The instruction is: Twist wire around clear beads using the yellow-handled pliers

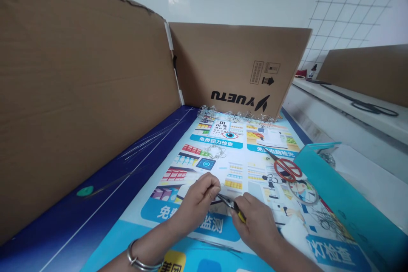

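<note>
My right hand (255, 221) is wrapped round a pair of pliers (228, 201) with yellow and black handles, the jaws pointing up and left. Those jaws meet the fingertips of my left hand (202, 193), which are pinched together. Whatever the left fingers hold is too small or hidden to make out. Beyond the hands, a loose ring of thin wire pieces (215, 151) lies on the printed sheet (237, 168). Red-handled scissors (287, 170) rest to the right, beside a coil of thin wire (306, 191).
Cardboard panels (223, 59) stand at the back and left. Twisted wire pieces (242, 117) line the foot of the back panel. At right are a teal box (341, 191), a tangle of wire (330, 221) and a white crumpled piece (295, 231). A green object (85, 191) lies left.
</note>
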A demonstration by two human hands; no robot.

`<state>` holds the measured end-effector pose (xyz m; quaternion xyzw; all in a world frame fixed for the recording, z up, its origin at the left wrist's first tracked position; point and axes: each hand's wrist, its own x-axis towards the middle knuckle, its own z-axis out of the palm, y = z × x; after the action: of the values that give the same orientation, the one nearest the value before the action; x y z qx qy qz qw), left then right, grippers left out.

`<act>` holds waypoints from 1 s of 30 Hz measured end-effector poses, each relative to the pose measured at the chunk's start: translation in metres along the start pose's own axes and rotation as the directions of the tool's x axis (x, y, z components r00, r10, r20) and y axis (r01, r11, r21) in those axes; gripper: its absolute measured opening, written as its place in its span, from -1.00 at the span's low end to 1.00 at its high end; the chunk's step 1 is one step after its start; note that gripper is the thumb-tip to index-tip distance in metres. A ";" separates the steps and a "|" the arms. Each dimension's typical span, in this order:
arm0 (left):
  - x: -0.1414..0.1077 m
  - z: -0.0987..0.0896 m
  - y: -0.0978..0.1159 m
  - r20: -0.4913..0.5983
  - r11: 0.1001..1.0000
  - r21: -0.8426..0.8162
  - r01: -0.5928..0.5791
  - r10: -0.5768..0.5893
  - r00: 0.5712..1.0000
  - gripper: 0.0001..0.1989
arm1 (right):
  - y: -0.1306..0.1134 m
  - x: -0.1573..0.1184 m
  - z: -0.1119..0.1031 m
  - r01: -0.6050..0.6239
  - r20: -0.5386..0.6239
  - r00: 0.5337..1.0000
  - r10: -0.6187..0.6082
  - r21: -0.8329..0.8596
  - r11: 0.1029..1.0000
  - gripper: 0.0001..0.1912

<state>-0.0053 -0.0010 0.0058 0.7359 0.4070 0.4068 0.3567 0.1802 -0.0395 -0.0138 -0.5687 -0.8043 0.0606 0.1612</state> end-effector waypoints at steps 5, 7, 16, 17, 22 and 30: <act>0.001 0.001 0.000 -0.002 1.000 -0.024 0.017 -0.017 1.000 -0.80 | 0.000 0.001 -0.001 -0.007 -0.020 1.000 0.008 0.046 0.999 -0.93; 0.001 0.001 0.000 -0.002 0.999 -0.028 0.018 -0.018 1.000 -0.79 | 0.000 0.001 -0.001 -0.010 -0.023 1.000 0.011 0.062 0.998 -0.93; 0.000 0.002 0.000 0.002 0.999 -0.039 0.018 -0.018 1.000 -0.80 | 0.000 0.001 -0.002 -0.032 -0.009 0.999 0.033 0.068 0.997 -0.92; 0.000 0.002 0.000 0.002 0.999 -0.038 0.016 -0.016 1.000 -0.79 | 0.000 0.002 -0.002 -0.033 -0.005 0.999 0.034 0.074 0.997 -0.92; 0.000 0.002 0.000 -0.004 0.999 -0.045 0.018 -0.018 1.000 -0.79 | 0.001 0.003 -0.002 -0.027 -0.023 0.999 0.030 0.116 0.993 -0.90; 0.000 0.002 0.000 -0.014 0.993 -0.097 0.069 -0.071 0.997 -0.79 | 0.000 0.002 -0.001 -0.007 -0.027 1.000 0.009 0.078 0.997 -0.92</act>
<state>-0.0034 -0.0009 0.0047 0.6995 0.4157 0.4198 0.4021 0.1803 -0.0381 -0.0125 -0.5660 -0.7968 0.0848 0.1939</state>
